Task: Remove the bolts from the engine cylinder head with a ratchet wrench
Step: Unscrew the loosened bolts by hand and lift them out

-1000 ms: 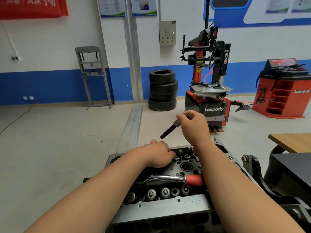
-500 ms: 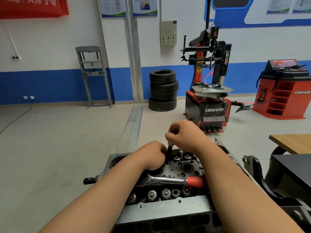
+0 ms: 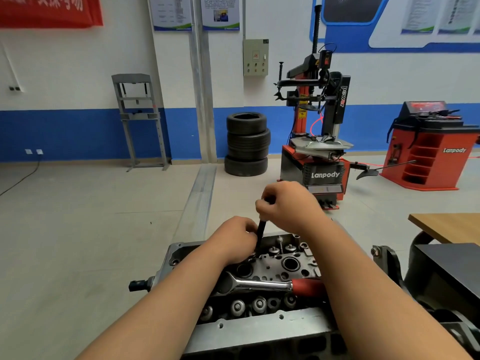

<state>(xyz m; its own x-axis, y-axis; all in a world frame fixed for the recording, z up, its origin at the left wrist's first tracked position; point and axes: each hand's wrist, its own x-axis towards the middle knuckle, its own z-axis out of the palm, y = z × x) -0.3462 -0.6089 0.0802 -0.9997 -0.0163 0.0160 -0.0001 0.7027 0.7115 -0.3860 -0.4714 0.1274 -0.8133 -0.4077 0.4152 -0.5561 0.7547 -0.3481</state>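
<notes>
The head bolt [image 3: 260, 231], long and dark, stands almost upright. Its top is pinched in the fingers [image 3: 262, 207] of our right hand [image 3: 285, 206], and its lower end meets the far left part of the cylinder head [image 3: 270, 263], straight below them. The fingers [image 3: 248, 229] of our left hand [image 3: 233, 240] curl against the lower shank from the left. We cannot tell whether they close round it or only steady it.

We judge that the coming move turns on that long axis. The bolt runs down from the right fingers and slightly towards us, so it must travel along this line, and the right hand, which has its top, is the one placed to guide it.

Nearer us than both sets of fingers, the ratchet wrench [image 3: 259, 283] lies unheld across the cylinder head. Its chrome head sits just beneath the left wrist and its red grip runs under the right forearm.

To the right of the right fingers, well apart, is the corner of a wooden table [image 3: 446, 227]. Beyond them stands a tyre changer [image 3: 324, 152] marked "Lanpody" on its base and "power" down its column. Further right, a red wheel balancer [image 3: 428, 157] also reads "Lanpody". A stack of tyres [image 3: 246, 144] stands beyond the left fingers. The red banner [image 3: 49, 9] at the upper left carries cropped characters that we cannot read, and the posters' print is too small.
</notes>
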